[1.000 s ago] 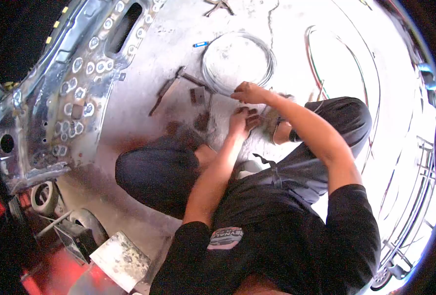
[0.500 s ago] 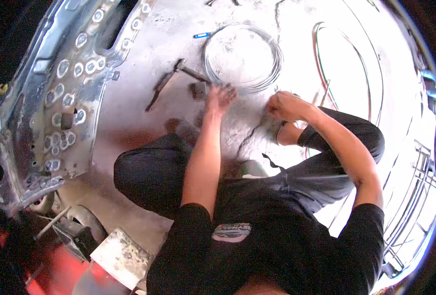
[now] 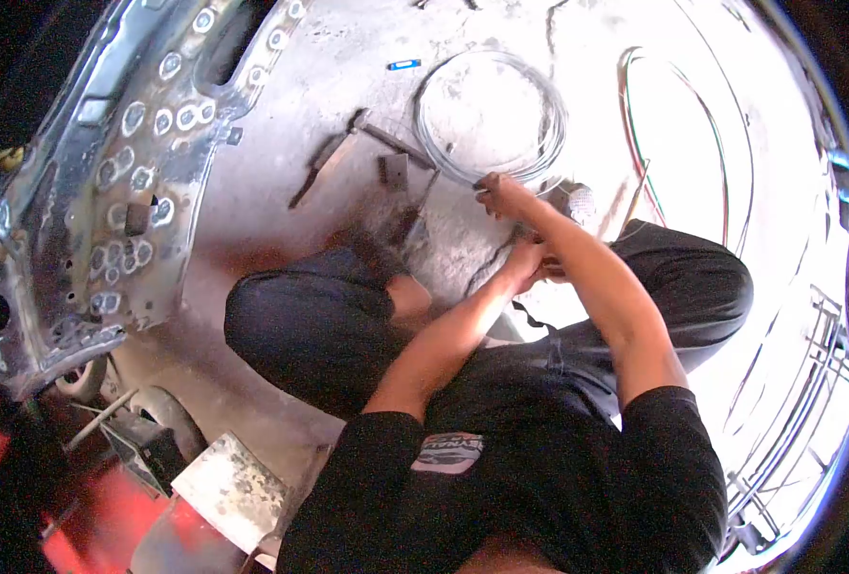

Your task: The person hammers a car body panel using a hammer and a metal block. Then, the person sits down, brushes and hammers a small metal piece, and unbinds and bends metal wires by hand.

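Note:
A coil of thin grey wire (image 3: pixel 424 132) lies on the concrete floor in front of me. My right hand (image 3: pixel 506 195) is at the coil's near edge, its fingers closed and seemingly pinching the wire there. Close to my lap, my left hand (image 3: pixel 526 262) is partly covered by my right forearm. Its fingers are curled together, and what they hold is hidden. Left of the coil lie a hammer-like tool (image 3: pixel 327 167) and a small dark metal block (image 3: pixel 394 170).
A large spot-marked metal panel (image 3: pixel 147 177) stands at the left. A blue-handled small item (image 3: pixel 403 65) lies beyond the tools. Red and green hoses (image 3: pixel 627 105) loop on the right. A stained white board (image 3: pixel 233 493) is at the lower left, near my side.
My left hand has left the spot beside the metal block and come right, toward my lap, its fingers closing. My right hand has shifted left to the wire coil's near edge.

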A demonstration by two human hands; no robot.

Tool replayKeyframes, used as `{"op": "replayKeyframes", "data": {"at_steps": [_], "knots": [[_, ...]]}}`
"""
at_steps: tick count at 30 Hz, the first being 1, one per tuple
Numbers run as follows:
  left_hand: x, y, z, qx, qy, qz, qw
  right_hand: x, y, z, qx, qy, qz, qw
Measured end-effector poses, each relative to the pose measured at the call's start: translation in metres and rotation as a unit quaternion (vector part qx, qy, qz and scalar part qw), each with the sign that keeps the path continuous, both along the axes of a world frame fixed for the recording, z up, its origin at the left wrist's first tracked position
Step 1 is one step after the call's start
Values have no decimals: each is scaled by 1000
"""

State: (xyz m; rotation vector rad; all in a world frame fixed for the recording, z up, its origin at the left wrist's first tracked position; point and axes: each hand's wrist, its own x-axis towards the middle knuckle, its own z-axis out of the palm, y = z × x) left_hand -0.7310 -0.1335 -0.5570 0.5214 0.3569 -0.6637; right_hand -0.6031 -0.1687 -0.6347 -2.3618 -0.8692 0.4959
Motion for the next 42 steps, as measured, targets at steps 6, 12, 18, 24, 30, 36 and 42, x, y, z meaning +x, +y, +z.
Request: {"op": "replayKeyframes", "data": {"at_steps": [6,12,18,24,30,36,42], "knots": [[13,98,-125,136,54,46,988,-48,-23,119,-63,-21,155,986],[59,145,-133,16,132,290,948,-79,-80,163,-309,110,266,906],[21,47,-54,121,99,239,958,-59,-76,168,-131,159,169,964],[3,31,18,151,79,182,968,-54,-67,240,-306,133,96,938],[42,85,-84,124,102,236,958,-47,-131,254,-419,109,148,889],[19,17,-22,173,158,291,928,-48,-127,217,-291,107,104,945],[8,57,-70,138,177,334,915,-61,-94,198,-313,91,166,931]]}}
